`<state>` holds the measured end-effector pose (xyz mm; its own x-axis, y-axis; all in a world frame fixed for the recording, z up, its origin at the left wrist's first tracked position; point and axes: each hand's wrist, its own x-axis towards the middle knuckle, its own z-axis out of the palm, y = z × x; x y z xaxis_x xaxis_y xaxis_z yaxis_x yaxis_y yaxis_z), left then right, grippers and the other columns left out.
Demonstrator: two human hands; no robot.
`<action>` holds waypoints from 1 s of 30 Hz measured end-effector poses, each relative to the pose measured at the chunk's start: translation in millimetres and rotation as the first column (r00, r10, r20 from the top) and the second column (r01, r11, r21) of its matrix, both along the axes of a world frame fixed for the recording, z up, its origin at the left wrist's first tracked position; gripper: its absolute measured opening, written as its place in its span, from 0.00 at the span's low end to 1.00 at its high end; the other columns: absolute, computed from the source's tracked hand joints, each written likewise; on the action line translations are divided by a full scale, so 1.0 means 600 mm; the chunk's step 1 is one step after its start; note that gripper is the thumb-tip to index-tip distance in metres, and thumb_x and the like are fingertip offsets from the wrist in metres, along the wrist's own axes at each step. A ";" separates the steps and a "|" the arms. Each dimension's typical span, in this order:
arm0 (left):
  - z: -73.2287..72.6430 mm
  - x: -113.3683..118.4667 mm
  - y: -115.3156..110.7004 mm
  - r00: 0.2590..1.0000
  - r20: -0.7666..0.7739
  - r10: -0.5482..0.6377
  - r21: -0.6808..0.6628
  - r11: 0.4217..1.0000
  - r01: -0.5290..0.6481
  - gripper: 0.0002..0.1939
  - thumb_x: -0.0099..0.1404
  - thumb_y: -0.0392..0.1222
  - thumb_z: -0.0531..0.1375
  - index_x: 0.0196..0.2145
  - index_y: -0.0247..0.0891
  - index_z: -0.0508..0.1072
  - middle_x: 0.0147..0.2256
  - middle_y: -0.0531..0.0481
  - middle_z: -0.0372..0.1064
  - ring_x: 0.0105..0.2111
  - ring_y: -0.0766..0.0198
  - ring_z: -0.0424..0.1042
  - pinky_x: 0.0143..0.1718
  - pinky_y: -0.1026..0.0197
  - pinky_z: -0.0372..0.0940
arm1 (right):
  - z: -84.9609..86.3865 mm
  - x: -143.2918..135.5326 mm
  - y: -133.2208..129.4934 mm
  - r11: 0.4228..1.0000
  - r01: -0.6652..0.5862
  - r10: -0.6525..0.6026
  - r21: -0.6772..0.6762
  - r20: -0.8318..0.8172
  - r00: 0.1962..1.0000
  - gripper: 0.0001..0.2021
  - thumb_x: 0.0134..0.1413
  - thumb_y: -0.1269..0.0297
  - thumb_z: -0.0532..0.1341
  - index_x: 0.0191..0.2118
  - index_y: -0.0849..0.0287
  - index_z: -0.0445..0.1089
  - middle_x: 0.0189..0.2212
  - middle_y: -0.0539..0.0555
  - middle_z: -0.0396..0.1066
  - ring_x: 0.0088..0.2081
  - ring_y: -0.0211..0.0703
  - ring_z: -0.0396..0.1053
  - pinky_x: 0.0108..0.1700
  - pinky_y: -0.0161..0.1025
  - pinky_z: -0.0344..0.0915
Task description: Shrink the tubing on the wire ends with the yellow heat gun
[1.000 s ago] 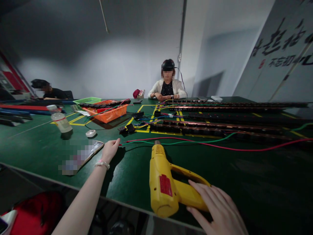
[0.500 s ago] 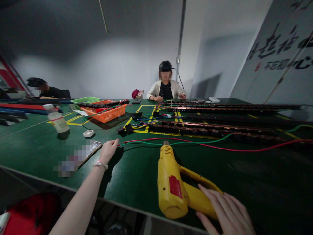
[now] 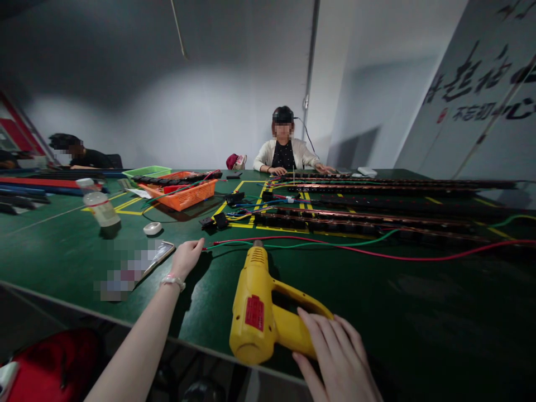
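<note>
Yellow heat gun (image 3: 251, 304) in the right hand (image 3: 340, 353), fingers curled over the handle, thumb apart on the near side; nozzle (image 3: 258, 244) up close to the wires, just right of the left hand (image 3: 188, 259). Cannot tell whether running, nor whether lifted or resting on the table (image 3: 397, 329). Could scorch the left fingertips if swung leftward while blowing; could soften insulation if held too long near one spot; could tip over the near edge under a loose grip.

Stout in shape, vented behind the nozzle, marked with a red label (image 3: 254, 313), looped beside the handle.

Next outward, a green wire (image 3: 364, 244), apparently pinched near its end by the left hand, and a red wire (image 3: 422, 258), ending just beside those fingertips. Likely to slip from a light pinch if tugged.

Left of the left hand, a phone (image 3: 164, 252). Beyond both hands, black strips (image 3: 360, 226) with copper-coloured lines; beyond the left, an orange basket (image 3: 188, 197). Across the table, a seated co-worker (image 3: 288, 155).
</note>
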<state>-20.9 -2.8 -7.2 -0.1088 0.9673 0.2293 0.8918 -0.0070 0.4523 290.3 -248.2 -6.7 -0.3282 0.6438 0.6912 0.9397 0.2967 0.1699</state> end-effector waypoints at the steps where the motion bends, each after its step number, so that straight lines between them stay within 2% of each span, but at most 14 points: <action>1: 0.000 0.000 0.000 1.000 -0.002 0.002 -0.001 1.000 -0.002 0.27 0.62 0.58 0.42 0.18 0.37 0.64 0.22 0.47 0.66 0.26 0.60 0.66 0.26 0.63 0.49 | 0.000 -0.007 0.004 1.000 -0.009 0.009 -0.013 -0.020 1.000 0.19 0.61 0.58 0.50 0.53 0.64 0.63 0.40 0.54 0.72 0.41 0.44 0.69 0.51 0.45 0.54; 8: 0.002 0.001 0.000 1.000 -0.011 0.012 -0.023 1.000 -0.013 0.27 0.63 0.58 0.42 0.22 0.36 0.69 0.25 0.46 0.69 0.29 0.59 0.67 0.26 0.63 0.49 | -0.003 -0.061 0.026 0.985 -0.110 0.077 -0.135 -0.233 0.969 0.19 0.58 0.59 0.56 0.54 0.58 0.63 0.42 0.51 0.72 0.43 0.43 0.68 0.53 0.45 0.57; 16: 0.002 0.001 0.002 1.000 -0.006 0.003 -0.034 0.999 -0.003 0.27 0.65 0.55 0.45 0.28 0.34 0.76 0.30 0.43 0.74 0.32 0.57 0.69 0.27 0.64 0.51 | -0.013 -0.126 0.042 0.952 -0.177 0.095 -0.248 -0.311 0.946 0.23 0.54 0.58 0.60 0.55 0.60 0.62 0.42 0.53 0.70 0.44 0.46 0.67 0.57 0.50 0.53; 24: 0.005 0.001 -0.003 1.000 0.030 -0.008 0.012 1.000 0.008 0.23 0.65 0.52 0.48 0.30 0.33 0.75 0.30 0.44 0.75 0.30 0.60 0.68 0.26 0.65 0.51 | -0.017 -0.148 0.049 0.959 -0.227 0.145 -0.169 -0.396 0.907 0.24 0.51 0.56 0.62 0.54 0.58 0.64 0.42 0.50 0.71 0.43 0.45 0.66 0.56 0.45 0.54; 30: 0.004 -0.001 -0.003 0.999 0.023 -0.027 0.022 0.999 0.027 0.24 0.65 0.53 0.47 0.29 0.33 0.74 0.29 0.44 0.74 0.30 0.59 0.67 0.26 0.65 0.52 | -0.020 -0.148 0.044 0.977 -0.179 0.115 -0.113 -0.425 0.898 0.23 0.52 0.56 0.62 0.53 0.57 0.65 0.43 0.49 0.72 0.42 0.45 0.67 0.54 0.44 0.58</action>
<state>-21.7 -4.6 -5.0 -0.0880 0.9647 0.2482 0.8804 -0.0412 0.4724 201.7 -221.8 -18.5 -0.1318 0.7141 0.6876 0.8593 0.4282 -0.2799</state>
